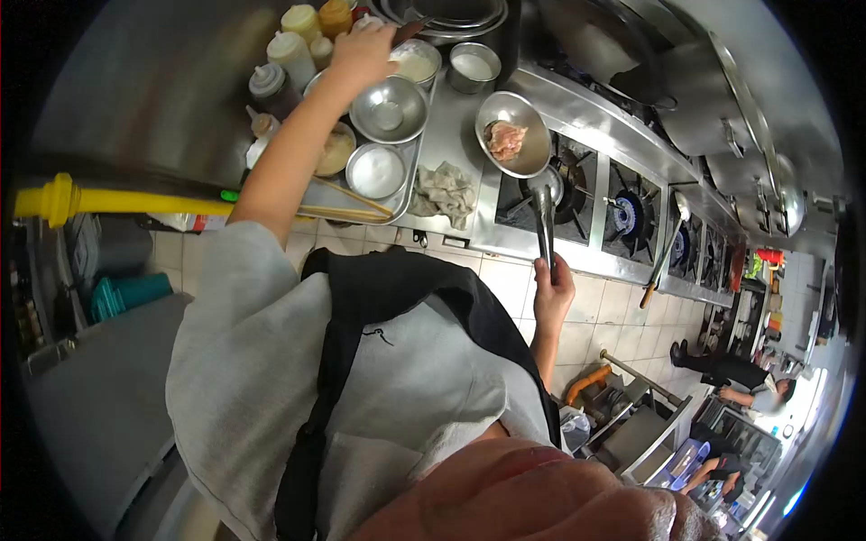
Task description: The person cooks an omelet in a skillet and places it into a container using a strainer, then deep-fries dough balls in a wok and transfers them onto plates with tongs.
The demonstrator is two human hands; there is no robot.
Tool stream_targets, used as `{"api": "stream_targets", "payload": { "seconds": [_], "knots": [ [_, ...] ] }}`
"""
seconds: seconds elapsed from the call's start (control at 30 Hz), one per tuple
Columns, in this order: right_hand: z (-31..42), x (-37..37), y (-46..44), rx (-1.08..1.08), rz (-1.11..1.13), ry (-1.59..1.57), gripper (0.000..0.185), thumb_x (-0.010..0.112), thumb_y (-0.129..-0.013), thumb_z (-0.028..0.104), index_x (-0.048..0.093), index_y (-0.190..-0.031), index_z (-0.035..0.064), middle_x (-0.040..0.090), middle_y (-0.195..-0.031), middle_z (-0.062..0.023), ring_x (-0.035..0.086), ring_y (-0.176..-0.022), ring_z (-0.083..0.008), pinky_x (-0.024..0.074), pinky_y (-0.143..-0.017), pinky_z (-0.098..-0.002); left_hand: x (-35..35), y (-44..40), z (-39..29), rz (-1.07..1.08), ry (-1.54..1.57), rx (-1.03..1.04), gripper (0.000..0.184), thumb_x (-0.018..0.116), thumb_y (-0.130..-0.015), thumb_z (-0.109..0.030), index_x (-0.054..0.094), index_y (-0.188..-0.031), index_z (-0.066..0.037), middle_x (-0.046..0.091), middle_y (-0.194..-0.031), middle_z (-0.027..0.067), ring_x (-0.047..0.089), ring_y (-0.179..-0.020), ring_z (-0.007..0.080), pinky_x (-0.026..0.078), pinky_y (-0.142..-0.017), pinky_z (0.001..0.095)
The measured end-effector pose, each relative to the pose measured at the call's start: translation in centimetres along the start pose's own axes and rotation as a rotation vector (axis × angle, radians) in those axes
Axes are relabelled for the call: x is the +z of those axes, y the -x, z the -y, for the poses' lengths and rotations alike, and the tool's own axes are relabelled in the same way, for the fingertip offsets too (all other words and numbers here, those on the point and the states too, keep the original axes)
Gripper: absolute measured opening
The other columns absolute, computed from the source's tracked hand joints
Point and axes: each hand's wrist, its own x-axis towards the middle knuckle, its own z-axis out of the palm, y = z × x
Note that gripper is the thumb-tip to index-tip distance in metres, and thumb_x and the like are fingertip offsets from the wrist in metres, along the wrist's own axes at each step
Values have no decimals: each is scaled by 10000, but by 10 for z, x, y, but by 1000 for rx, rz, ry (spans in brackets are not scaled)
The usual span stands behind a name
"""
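Note:
Raised toward the far side of the counter, my left hand [363,56] is closed at a dark-handled utensil [410,32], beside a bowl of pale powder [415,63]. Its fingertips are partly hidden. My right hand [553,287] is wrapped around the long metal handle of a steel pan [538,153]. Raw-looking meat [506,141] lies in the pan, which is beside the stove's front burner. Between my hands, a metal tray [410,185] bears an almost empty steel bowl [390,108], a bowl of white powder [376,171] and wooden chopsticks [352,193].
A crumpled cloth [446,194] lies on the counter by the tray. Squeeze bottles [290,56] line the left side. Stove burners [624,216] extend right, one with a blue flame. Two people [740,370] [722,469] are far off at right.

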Motion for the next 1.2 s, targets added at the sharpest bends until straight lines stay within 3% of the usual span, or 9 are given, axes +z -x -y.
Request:
{"api": "stream_targets", "payload": {
  "seconds": [0.1, 0.17, 0.37, 0.53, 0.63, 0.7, 0.87, 1.1, 1.2],
  "knots": [
    [29, 25, -17, 32, 132, -227, 255, 555, -1008, 277, 594, -961, 29, 491, -650, 19, 413, -558, -47, 315, -501, -214, -35, 40, -56, 87, 624, 5, 575, 748, -789, -416, 618, -1230, -71, 681, -1158, 157, 669, -1038, 343, 537, -858, 436],
    [56, 55, -29, 64, 239, -514, 221, 516, -1024, 267, 554, -958, 59, 520, -691, -3, 440, -555, -74, 332, -495, -222, -40, 67, -96, 482, 1122, -12, 674, 743, -815, -537, 614, -1239, -28, 685, -1135, 159, 682, -1002, 244, 541, -864, 363],
    [111, 130, -36, 108, 510, -702, 262, 491, -1024, 248, 585, -1100, 16, 565, -733, -11, 465, -558, -73, 354, -488, -220, -57, 129, -132, 824, 1981, -103, 352, 623, -989, -241, 575, -1262, -25, 650, -1031, 39, 639, -915, 136, 512, -837, 301],
    [102, 133, -26, 100, 714, -431, 304, 579, -973, 234, 609, -1193, 27, 596, -773, -6, 503, -615, -61, 399, -539, -216, -37, 159, -107, 611, 1924, -230, 399, 589, -999, -178, 551, -1355, 0, 646, -1218, 63, 589, -1117, 137, 467, -987, 306],
    [91, 115, -17, 35, 748, -262, 306, 662, -933, 255, 649, -1123, 15, 629, -813, 0, 535, -703, -69, 441, -608, -249, -36, 169, -118, 677, 1735, -234, 347, 636, -973, -186, 604, -1261, 6, 671, -1028, 24, 612, -906, 76, 509, -806, 253],
    [62, 110, -10, -100, 562, -448, 288, 687, -916, 247, 653, -1051, -5, 641, -812, -10, 548, -753, -80, 462, -655, -281, -47, 166, -127, 808, 1567, -76, 380, 679, -946, -223, 608, -1246, -1, 676, -1014, 22, 611, -883, 84, 505, -799, 254],
    [0, 10, 7, 83, 222, 156, 381, 680, -882, 380, 662, -985, 13, 635, -785, -165, 618, -728, -266, 489, -692, -385, -34, 192, -169, 1095, 1536, 23, 415, 692, -933, -231, 593, -1258, 7, 669, -1052, 48, 609, -940, 112, 495, -839, 264],
    [-289, -159, 161, 830, -135, 589, 609, 669, -815, 539, 695, -843, -69, 685, -818, -259, 675, -853, -395, 510, -794, -468, -23, 202, -272, 1464, 1521, 29, 367, 703, -926, -187, 614, -1225, 6, 640, -990, 18, 586, -878, 75, 486, -789, 227],
    [-407, -207, 320, 1222, -290, 396, 417, 778, -773, 370, 651, -782, -26, 605, -617, -138, 581, -508, -241, 466, -484, -405, -14, 193, -338, 1431, 1342, 215, 365, 706, -925, -195, 617, -1214, 10, 627, -959, 5, 567, -839, 72, 480, -769, 221]
  ]
}}
